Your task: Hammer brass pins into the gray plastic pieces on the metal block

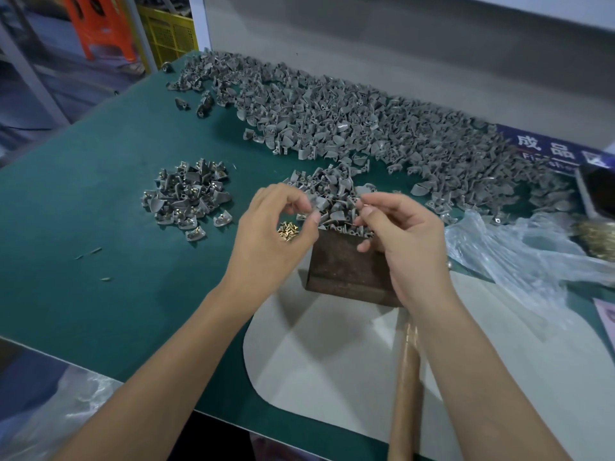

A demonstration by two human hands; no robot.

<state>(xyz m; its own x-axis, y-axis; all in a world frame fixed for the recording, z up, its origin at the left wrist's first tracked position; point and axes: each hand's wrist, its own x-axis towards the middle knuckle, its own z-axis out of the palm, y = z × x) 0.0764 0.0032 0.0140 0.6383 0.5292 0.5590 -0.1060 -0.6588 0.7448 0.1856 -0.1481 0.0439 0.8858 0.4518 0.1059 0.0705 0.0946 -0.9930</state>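
The hammer handle (404, 377) lies nearest you on the surface (116, 211), long axis running straight away from you toward the metal block (346, 264), and it passes under your right wrist. So the right hand is clearly the nearer one for the swing, I'd say.

Just past that, both hands hover over the block. Your left hand (273, 237) pinches a gray plastic piece (314, 205) between thumb and fingertips. Your right hand (399, 234) has its grip closed on what looks like a brass pin (363, 203), tiny, hard to be sure. The two sit almost tip to tip, pin just right of the piece, so it goes in sideways from the right.

Loose pins (289, 231) sit under your left palm. Beyond, a small heap of pieces (336, 201) crowds the block's far edge, pinned ones (188, 194) lie off left, and the big pile (332, 118) runs along the back.
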